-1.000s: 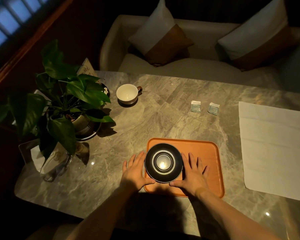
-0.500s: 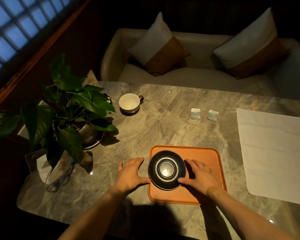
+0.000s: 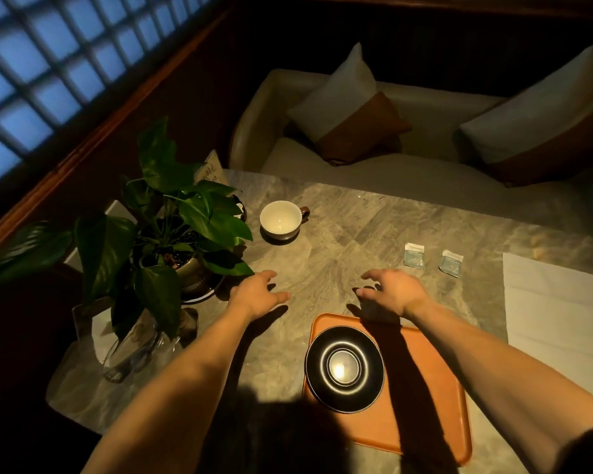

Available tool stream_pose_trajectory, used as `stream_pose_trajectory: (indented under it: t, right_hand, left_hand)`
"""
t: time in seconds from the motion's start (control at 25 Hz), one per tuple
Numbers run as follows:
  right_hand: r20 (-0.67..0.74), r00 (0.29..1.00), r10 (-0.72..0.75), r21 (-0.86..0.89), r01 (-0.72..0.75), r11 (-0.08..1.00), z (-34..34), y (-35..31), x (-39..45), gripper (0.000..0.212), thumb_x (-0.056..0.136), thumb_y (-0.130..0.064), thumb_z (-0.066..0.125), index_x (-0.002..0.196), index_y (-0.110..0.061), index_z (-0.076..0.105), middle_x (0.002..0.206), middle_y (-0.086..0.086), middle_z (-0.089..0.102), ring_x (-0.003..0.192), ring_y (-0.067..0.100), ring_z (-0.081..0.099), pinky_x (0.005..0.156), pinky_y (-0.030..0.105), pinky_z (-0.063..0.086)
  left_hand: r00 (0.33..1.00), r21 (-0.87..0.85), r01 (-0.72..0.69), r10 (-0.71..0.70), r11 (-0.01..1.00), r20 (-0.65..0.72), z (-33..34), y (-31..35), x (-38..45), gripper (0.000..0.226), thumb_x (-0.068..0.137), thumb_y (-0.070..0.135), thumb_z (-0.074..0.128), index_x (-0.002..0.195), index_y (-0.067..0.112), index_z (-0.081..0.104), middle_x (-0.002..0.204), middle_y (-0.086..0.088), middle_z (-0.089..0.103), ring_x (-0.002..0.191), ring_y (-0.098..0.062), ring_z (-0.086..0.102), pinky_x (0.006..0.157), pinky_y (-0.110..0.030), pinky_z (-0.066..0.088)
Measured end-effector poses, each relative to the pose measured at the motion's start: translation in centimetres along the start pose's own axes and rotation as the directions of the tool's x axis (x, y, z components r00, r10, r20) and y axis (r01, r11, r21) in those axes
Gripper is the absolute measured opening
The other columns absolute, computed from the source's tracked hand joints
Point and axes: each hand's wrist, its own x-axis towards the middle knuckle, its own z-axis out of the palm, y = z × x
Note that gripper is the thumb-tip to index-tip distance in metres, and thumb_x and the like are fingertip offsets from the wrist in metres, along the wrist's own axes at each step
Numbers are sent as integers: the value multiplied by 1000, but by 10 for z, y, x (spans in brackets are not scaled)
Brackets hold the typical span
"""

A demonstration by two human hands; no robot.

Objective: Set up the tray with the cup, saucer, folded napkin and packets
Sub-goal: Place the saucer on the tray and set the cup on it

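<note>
Orange rectangular tray point(image 3: 428, 405) at lower centre of the grey marble desk point(image 3: 339, 241), bearing a glossy black round saucer point(image 3: 344, 369) on its left half. Above it, left hand point(image 3: 255, 295) and right hand point(image 3: 392, 292), fingers spread, empty. White cup point(image 3: 279, 218) upper centre; two pale packets point(image 3: 414, 255) and white napkin point(image 3: 558, 323) at right.

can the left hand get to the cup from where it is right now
Probably yes. The left hand hovers open and empty over bare marble, and the cup stands upright farther ahead with nothing between them. The plant leaves lie left of that path, close but not across it.
</note>
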Motion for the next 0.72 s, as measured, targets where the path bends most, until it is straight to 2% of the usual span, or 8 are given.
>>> stream_pose_trajectory:
  t: [0.12, 0.28, 0.4, 0.52, 0.72]
  right_hand:
    - [15, 999, -43, 8, 43, 999, -16, -14, 37, 53, 91, -57, 54, 138, -31, 51, 131, 5, 64, 118, 25, 60, 96, 43, 50]
    - [19, 996, -89, -7, 89, 996, -28, -28, 80, 55, 92, -53, 55, 143, -33, 44, 133, 7, 62, 122, 28, 57, 100, 45, 48]
    - [29, 992, -125, -53, 126, 991, -34, -34, 112, 57, 92, -51, 56, 144, -34, 41, 133, 7, 62, 122, 29, 56, 100, 48, 48]
    - [40, 990, -133, -88, 136, 987, -39, -36, 144, 59, 93, -50, 57, 146, -35, 38, 134, 5, 60, 123, 29, 54, 102, 49, 46]
    - [25, 986, -163, -93, 165, 982, -39, -42, 194, 60, 93, -49, 57, 148, -37, 34, 137, 7, 58, 126, 30, 51, 102, 51, 44]
  left_hand:
    - [999, -128, 32, -34, 991, -18, -1, 6, 16, 83, 82, 54, 70, 151, 26, 33, 151, -5, 45, 137, -29, 44, 111, -53, 37]
    - [997, -183, 70, -76, 981, -25, 6, 15, 41, 95, 83, 54, 69, 156, 27, 14, 161, -8, 24, 142, -35, 35, 112, -54, 34]
    - [987, -258, 105, -132, 960, -93, 8, 16, 61, 99, 83, 50, 72, 156, 27, 10, 163, -6, 16, 144, -34, 31, 114, -54, 32]
    - [968, -280, 116, -172, 953, -184, 6, 11, 79, 102, 80, 48, 75, 156, 25, 12, 163, -5, 17, 148, -31, 20, 118, -52, 24]
    - [936, -335, 92, -196, 938, -291, 6, 11, 109, 103, 74, 37, 85, 154, 17, 24, 156, -11, 33, 144, -32, 27, 116, -44, 25]
